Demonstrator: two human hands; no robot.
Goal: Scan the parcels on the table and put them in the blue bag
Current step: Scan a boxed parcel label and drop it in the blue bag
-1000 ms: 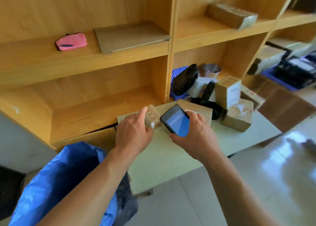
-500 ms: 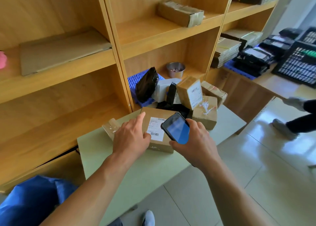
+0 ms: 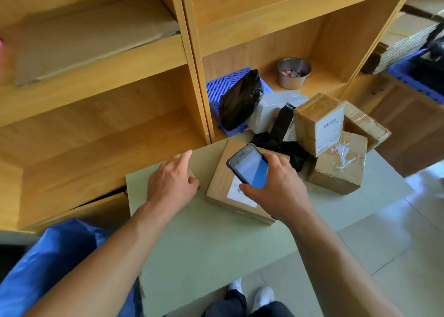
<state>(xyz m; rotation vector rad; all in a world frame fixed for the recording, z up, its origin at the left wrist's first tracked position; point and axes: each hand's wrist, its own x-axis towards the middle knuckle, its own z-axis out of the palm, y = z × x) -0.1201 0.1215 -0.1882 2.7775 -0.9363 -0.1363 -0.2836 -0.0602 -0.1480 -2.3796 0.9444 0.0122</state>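
My right hand [image 3: 278, 189] holds a black handheld scanner [image 3: 248, 166] with a blue screen, just above a flat cardboard parcel [image 3: 219, 184] with a white label on the green table [image 3: 204, 244]. My left hand [image 3: 171, 182] lies to the left of that parcel, its fingers curled over a small tape-wrapped parcel [image 3: 193, 172] that is almost fully hidden. The blue bag [image 3: 48, 268] stands open at the lower left, beside the table. More parcels are piled at the table's far right: brown boxes [image 3: 319, 122] [image 3: 336, 170], black poly bags [image 3: 240, 100] and a white box [image 3: 269, 110].
A wooden shelf unit [image 3: 192, 52] stands right behind the table. On it are a cardboard sheet [image 3: 84, 35], a steel cup [image 3: 294, 73] and a blue plastic crate [image 3: 221, 83]. Flat cartons are stacked at the far right [image 3: 403, 40]. My feet [image 3: 264, 295] show below the table edge.
My left hand set down the small parcel, touched the flat parcel's label, then moved left onto the small parcel again. The scanner stays over the flat parcel. The view has tilted down.
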